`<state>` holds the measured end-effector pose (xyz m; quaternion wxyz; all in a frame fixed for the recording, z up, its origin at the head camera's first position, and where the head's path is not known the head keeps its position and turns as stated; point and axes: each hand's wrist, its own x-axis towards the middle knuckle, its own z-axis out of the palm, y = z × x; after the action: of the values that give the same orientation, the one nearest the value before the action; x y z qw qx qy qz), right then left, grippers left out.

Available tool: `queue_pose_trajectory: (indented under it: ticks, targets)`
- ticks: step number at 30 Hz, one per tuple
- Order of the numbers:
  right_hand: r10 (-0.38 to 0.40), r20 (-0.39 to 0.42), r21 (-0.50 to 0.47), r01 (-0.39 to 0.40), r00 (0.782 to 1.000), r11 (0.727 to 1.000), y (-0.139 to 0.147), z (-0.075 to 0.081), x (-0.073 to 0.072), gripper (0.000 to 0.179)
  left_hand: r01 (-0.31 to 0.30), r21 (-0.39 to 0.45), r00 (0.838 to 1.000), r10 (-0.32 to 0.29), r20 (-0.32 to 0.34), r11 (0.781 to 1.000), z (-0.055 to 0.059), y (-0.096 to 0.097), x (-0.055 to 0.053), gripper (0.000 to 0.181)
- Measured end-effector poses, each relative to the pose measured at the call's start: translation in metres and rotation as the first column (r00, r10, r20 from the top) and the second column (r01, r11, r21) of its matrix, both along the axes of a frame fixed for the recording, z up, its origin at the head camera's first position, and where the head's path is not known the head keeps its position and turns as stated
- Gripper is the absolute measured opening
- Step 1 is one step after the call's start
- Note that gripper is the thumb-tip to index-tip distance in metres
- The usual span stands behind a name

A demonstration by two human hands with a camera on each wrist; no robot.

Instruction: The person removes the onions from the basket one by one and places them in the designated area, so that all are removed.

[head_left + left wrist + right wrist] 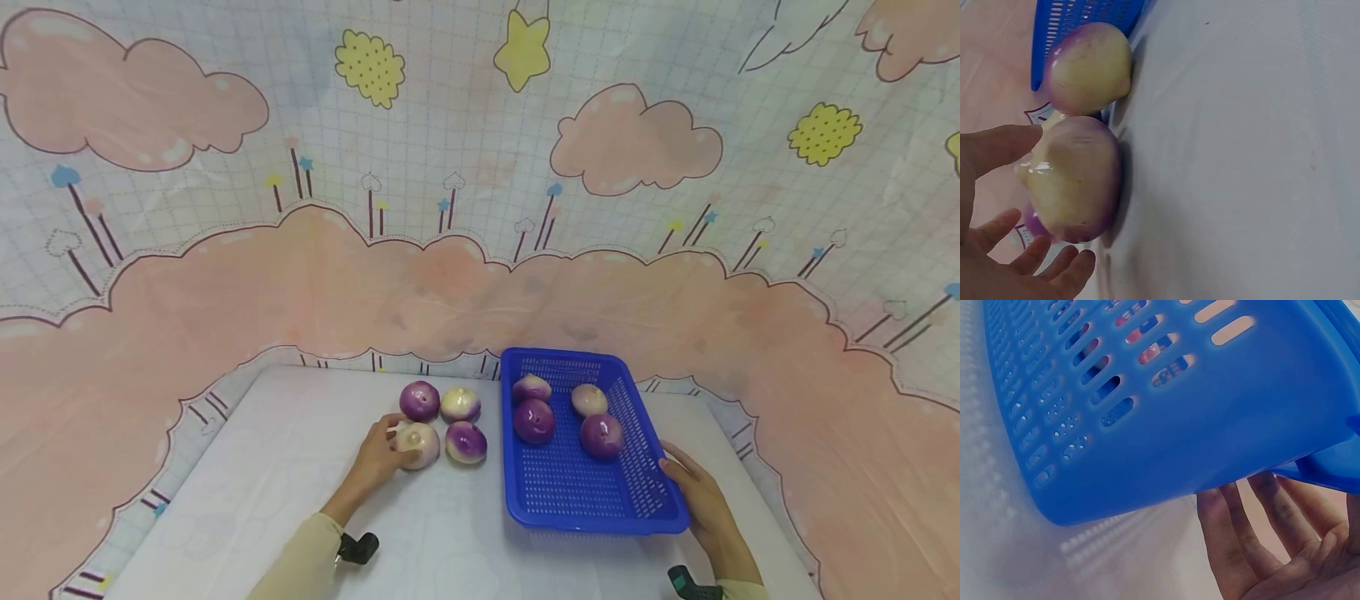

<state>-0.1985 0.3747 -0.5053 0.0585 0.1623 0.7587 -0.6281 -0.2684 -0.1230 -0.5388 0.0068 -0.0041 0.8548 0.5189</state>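
Observation:
My left hand [382,454] is spread around a pale turnip [418,447], thumb on one side and fingers on the other. In the left wrist view its fingertips [1085,259] come right to the turnip's edge. Close by lie a purple turnip [419,402], a yellowish-white one [461,404] and a purple-and-white one [467,442]. On the right, my right hand [701,492] holds the side rim of a blue plastic basket [570,523], with fingers [1285,512] against its outer wall in the right wrist view. Several purple and pale turnips [534,421] sit inside the basket.
A white tabletop [247,483] carries everything. Behind it hangs a patterned cloth [450,308] with clouds and stars, close to the basket's far end. Dark wrist mounts [358,548] show at both sleeves.

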Motion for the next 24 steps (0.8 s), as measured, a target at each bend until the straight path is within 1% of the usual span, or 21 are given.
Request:
queue_pose_trajectory:
  ticks: [3, 5, 7, 9, 14, 16, 19, 24]
  targets:
    - [-0.006, 0.001, 0.000, 0.006, 1.000, 1.000, 0.000, 0.000, -0.001, 0.071, -0.009, 0.009, 1.000, 0.009, 0.008, 1.000, 0.007, -0.004, 0.004, 0.069]
    - [-0.004, 0.002, 0.001, 0.004, 1.000, 1.000, -0.001, 0.000, -0.001, 0.071, -0.012, 0.025, 1.000, 0.012, 0.001, 1.000, 0.013, -0.006, 0.006, 0.068]
    - [-0.004, 0.003, 0.001, 0.004, 1.000, 1.000, -0.001, 0.001, 0.000, 0.071, -0.012, 0.056, 1.000, 0.013, -0.011, 0.998, 0.020, -0.005, 0.008, 0.066]
    - [-0.001, 0.005, 0.001, 0.001, 1.000, 1.000, -0.001, 0.001, 0.000, 0.070, -0.010, 0.085, 0.999, 0.014, -0.042, 0.996, 0.028, -0.004, 0.011, 0.066]
    - [0.002, 0.007, 0.005, -0.002, 1.000, 1.000, -0.002, 0.002, 0.001, 0.070, 0.022, 0.128, 0.992, -0.006, -0.122, 0.992, 0.048, 0.005, 0.017, 0.063]
    - [0.000, 0.006, 0.007, 0.000, 1.000, 1.000, -0.002, 0.002, 0.001, 0.071, 0.037, 0.147, 0.990, -0.017, -0.141, 0.988, 0.055, 0.010, 0.019, 0.062]
    - [-0.002, 0.009, 0.008, 0.002, 1.000, 1.000, -0.002, 0.001, 0.000, 0.071, 0.070, 0.171, 0.984, -0.039, -0.177, 0.983, 0.064, 0.018, 0.022, 0.062]
    - [-0.006, 0.016, 0.006, 0.006, 1.000, 1.000, -0.002, 0.001, 0.000, 0.072, 0.117, 0.185, 0.969, -0.072, -0.234, 0.976, 0.077, 0.033, 0.026, 0.061]
